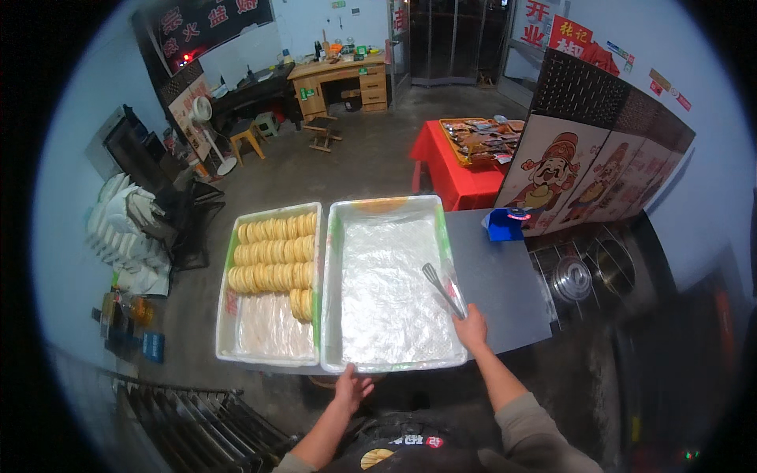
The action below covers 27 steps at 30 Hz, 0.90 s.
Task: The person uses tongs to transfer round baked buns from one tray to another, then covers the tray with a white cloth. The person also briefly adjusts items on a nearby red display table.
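Note:
My right hand (471, 328) is closed around the handle of a slotted metal utensil (444, 288), which leans over the right side of a large white tray (388, 365). Whether it is tongs or a whisk I cannot tell. Shiny clear plastic film (386, 284) lines this tray, with no food on it. At the tray's front rim is my left hand (352, 389), its fingers apart and one fingertip against the edge. A second white tray (268, 360) stands to the left, holding rows of round pale flatbreads (272, 252) on edge and a short stack nearer me.
Both trays rest on a grey table (505, 276) with a blue box (503, 225) at its far right. Beyond is a red-covered table (449, 169) with a tray of packets. A printed folding screen (552, 169) and a stove (583, 276) stand right; a dark rack (197, 418) is lower left.

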Each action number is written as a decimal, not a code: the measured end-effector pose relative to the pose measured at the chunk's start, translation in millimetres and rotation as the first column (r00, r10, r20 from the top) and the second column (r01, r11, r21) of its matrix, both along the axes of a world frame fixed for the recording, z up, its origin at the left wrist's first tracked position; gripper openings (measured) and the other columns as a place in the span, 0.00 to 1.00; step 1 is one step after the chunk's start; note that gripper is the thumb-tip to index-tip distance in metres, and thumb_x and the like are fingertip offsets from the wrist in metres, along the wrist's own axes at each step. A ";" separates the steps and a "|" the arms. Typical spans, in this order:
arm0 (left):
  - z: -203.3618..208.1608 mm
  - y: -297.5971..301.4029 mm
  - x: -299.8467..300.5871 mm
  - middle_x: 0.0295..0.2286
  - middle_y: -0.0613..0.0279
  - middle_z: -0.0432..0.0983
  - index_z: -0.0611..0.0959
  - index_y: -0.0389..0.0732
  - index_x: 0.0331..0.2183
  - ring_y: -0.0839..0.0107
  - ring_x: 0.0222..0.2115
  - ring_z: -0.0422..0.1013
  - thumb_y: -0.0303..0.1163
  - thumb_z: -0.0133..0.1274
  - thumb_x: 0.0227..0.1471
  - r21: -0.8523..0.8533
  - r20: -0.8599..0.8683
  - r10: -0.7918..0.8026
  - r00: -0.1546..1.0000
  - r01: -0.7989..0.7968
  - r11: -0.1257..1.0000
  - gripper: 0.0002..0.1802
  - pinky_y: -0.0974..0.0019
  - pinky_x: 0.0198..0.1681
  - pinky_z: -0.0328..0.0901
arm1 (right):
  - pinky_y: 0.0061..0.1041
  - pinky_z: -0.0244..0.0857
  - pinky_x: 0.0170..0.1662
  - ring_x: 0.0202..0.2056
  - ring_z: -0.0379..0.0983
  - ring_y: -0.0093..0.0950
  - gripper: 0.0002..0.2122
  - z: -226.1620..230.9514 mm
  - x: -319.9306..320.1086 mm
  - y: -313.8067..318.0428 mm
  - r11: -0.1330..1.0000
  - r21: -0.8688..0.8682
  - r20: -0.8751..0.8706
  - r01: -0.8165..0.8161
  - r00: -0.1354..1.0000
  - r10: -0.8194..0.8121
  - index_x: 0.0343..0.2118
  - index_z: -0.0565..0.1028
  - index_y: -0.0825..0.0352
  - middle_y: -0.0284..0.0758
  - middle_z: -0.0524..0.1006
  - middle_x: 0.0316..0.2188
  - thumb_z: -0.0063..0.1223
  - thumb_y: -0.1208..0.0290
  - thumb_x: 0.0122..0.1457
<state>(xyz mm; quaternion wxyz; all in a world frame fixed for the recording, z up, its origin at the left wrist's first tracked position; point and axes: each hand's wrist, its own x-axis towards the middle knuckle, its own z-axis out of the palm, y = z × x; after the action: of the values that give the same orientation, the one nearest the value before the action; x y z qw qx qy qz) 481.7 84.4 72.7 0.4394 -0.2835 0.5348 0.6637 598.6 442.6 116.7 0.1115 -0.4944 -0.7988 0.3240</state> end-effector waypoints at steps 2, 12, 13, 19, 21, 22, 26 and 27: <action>-12.4 14.3 4.1 0.52 0.54 0.74 0.70 0.41 0.58 0.52 0.51 0.71 0.51 0.49 0.64 0.039 -0.013 0.029 0.999 -0.028 0.999 0.30 0.48 0.54 0.68 | 0.48 0.70 0.44 0.42 0.76 0.56 0.20 -1.9 16.8 -1.7 0.998 -0.037 -0.048 -0.050 0.998 0.048 0.41 0.74 0.71 0.54 0.80 0.37 0.66 0.62 0.51; -36.7 -12.7 112.0 0.45 0.49 0.77 0.73 0.39 0.54 0.51 0.40 0.77 0.38 0.47 0.55 -0.047 -0.049 0.089 0.995 -0.091 0.995 0.26 0.50 0.32 0.73 | 0.46 0.70 0.45 0.42 0.77 0.55 0.19 -15.5 177.4 -67.4 0.990 -0.100 -0.180 -0.099 0.980 0.079 0.41 0.72 0.71 0.55 0.79 0.37 0.63 0.64 0.52; -36.1 -18.0 138.5 0.45 0.49 0.77 0.73 0.39 0.53 0.51 0.40 0.77 0.38 0.46 0.54 -0.079 -0.056 0.107 0.993 -0.111 0.991 0.26 0.51 0.32 0.73 | 0.46 0.70 0.45 0.42 0.77 0.54 0.18 -16.5 197.0 -76.8 0.990 -0.120 -0.155 -0.073 0.986 0.054 0.41 0.72 0.70 0.54 0.79 0.36 0.63 0.64 0.52; -59.6 -111.6 264.6 0.43 0.51 0.77 0.73 0.37 0.53 0.55 0.39 0.77 0.38 0.45 0.50 0.072 -0.064 0.262 0.963 -0.257 0.964 0.28 0.56 0.27 0.68 | 0.36 0.68 0.36 0.27 0.73 0.35 0.12 -40.1 323.4 -186.4 0.985 -0.172 -0.158 0.012 0.987 -0.040 0.29 0.70 0.69 0.40 0.73 0.22 0.61 0.68 0.48; -71.4 -148.2 298.0 0.43 0.53 0.76 0.72 0.39 0.54 0.58 0.40 0.75 0.38 0.45 0.48 0.001 -0.085 0.274 0.958 -0.275 0.961 0.30 0.56 0.29 0.67 | 0.34 0.67 0.35 0.27 0.71 0.30 0.13 -50.0 362.6 -222.0 0.967 -0.252 -0.133 0.024 0.989 -0.060 0.29 0.70 0.69 0.36 0.72 0.22 0.63 0.67 0.50; -79.3 -171.2 310.3 0.43 0.54 0.76 0.73 0.38 0.54 0.58 0.38 0.74 0.38 0.45 0.49 -0.086 -0.082 0.170 0.982 -0.177 0.980 0.30 0.57 0.28 0.66 | 0.33 0.67 0.35 0.27 0.69 0.28 0.14 -58.8 377.5 -233.8 0.980 -0.198 -0.170 -0.014 0.985 -0.020 0.29 0.70 0.69 0.35 0.72 0.22 0.64 0.67 0.51; -95.1 -237.8 357.4 0.36 0.56 0.77 0.76 0.37 0.48 0.63 0.29 0.72 0.39 0.47 0.50 -0.097 -0.110 0.226 0.968 -0.236 0.967 0.26 0.61 0.24 0.62 | 0.31 0.65 0.34 0.28 0.65 0.23 0.15 -84.4 408.7 -262.7 0.996 -0.091 -0.270 0.018 0.962 -0.042 0.31 0.71 0.69 0.31 0.70 0.23 0.66 0.65 0.57; -95.2 -252.6 367.7 0.35 0.57 0.77 0.77 0.37 0.48 0.63 0.28 0.72 0.39 0.47 0.50 -0.106 -0.101 0.254 0.962 -0.264 0.959 0.25 0.61 0.24 0.62 | 0.30 0.65 0.34 0.28 0.65 0.22 0.15 -87.8 412.0 -264.9 0.994 -0.087 -0.301 0.060 0.950 -0.083 0.31 0.71 0.70 0.30 0.70 0.24 0.65 0.64 0.59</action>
<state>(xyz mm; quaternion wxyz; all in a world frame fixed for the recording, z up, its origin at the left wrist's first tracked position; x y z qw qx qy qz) 849.5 -168.2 -22.5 0.3075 -0.3476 0.5500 0.6943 1010.6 177.6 28.9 0.2260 -0.4711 -0.7406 0.4224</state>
